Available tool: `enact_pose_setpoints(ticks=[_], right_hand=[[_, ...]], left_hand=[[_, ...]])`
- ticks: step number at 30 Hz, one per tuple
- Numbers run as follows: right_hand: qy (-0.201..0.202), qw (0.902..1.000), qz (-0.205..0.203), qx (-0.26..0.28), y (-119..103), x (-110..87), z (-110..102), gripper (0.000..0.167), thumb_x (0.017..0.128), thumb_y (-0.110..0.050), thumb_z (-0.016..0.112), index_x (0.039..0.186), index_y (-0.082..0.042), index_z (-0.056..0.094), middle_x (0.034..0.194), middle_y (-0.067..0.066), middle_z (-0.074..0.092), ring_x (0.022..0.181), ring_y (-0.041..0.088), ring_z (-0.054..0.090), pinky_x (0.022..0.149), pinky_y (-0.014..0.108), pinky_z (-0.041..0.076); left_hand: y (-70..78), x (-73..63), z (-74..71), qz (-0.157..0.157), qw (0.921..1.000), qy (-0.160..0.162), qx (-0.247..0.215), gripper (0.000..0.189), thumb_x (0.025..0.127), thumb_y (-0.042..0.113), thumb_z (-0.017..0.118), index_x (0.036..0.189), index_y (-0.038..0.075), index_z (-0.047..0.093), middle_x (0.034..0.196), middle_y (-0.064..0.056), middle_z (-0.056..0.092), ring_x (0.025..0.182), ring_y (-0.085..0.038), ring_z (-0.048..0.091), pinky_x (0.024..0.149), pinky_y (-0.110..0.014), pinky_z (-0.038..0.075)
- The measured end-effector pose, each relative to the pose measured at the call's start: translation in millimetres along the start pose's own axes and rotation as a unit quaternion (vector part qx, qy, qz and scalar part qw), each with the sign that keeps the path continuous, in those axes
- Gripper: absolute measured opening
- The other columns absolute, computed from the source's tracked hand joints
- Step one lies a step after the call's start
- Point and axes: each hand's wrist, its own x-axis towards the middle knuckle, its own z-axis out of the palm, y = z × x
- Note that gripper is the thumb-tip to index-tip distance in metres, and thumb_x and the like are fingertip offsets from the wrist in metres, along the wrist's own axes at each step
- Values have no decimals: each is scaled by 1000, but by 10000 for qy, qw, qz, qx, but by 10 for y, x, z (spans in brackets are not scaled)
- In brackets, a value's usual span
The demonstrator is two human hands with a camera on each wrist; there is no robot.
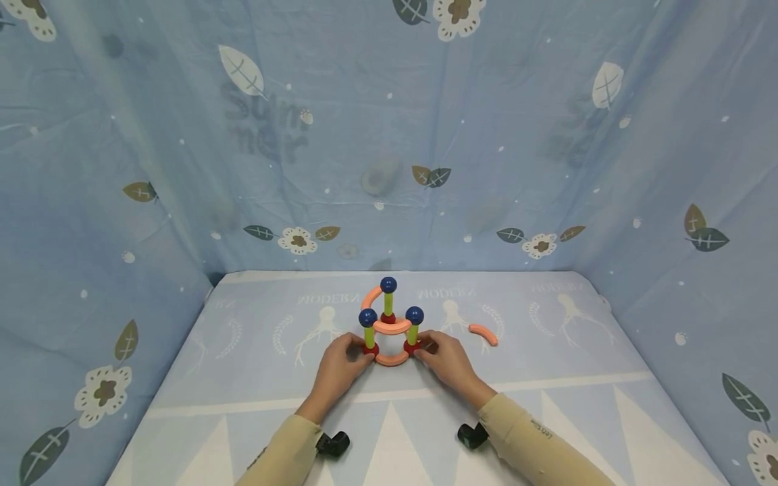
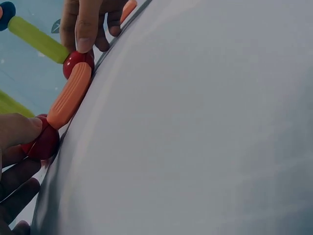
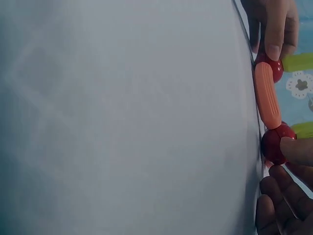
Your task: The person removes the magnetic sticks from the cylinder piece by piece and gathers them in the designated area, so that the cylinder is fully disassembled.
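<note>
A frame of toy rods and balls stands on the table between the hands. Its blue balls sit on top of upright green rods, with red balls at the base. My left hand pinches the front left red ball, thumb on its side. The front right red ball is held by my right hand in the same way. A curved orange rod joins these two red balls along the tabletop. Higher up, another curved orange rod links the two front blue balls.
One loose curved orange rod lies on the table right of the frame. Behind the table rises a blue patterned cloth, which also hangs on both sides. A black device is under the left wrist, another by the right.
</note>
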Motion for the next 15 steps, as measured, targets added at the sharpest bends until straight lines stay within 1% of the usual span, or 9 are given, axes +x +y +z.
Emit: enact_pose_setpoints(ticks=[5,12,15], right_hand=[[38,10000,35,-19,22,28,-11,28,91,-15,78,118,-12,73,96,-4,71,82,9,61,71,28,53],[87,10000,-22,11,55,54,-12,26,91,-15,77,117,-12,73,96,-4,72,81,9,61,70,29,52],[87,10000,-14,35,61,60,-9,27,91,-15,77,118,-13,73,96,-4,72,82,9,61,70,29,52]], left_hand=[[14,-35,46,155,9997,142,110,25,82,22,87,96,12,69,95,2,66,90,-18,60,82,-40,51],[32,-65,88,1,9997,209,137,27,81,25,88,94,14,68,92,4,64,87,-15,55,80,-36,47],[30,-71,96,47,9995,232,190,26,81,25,88,94,14,67,91,4,64,86,-15,55,79,-36,47]])
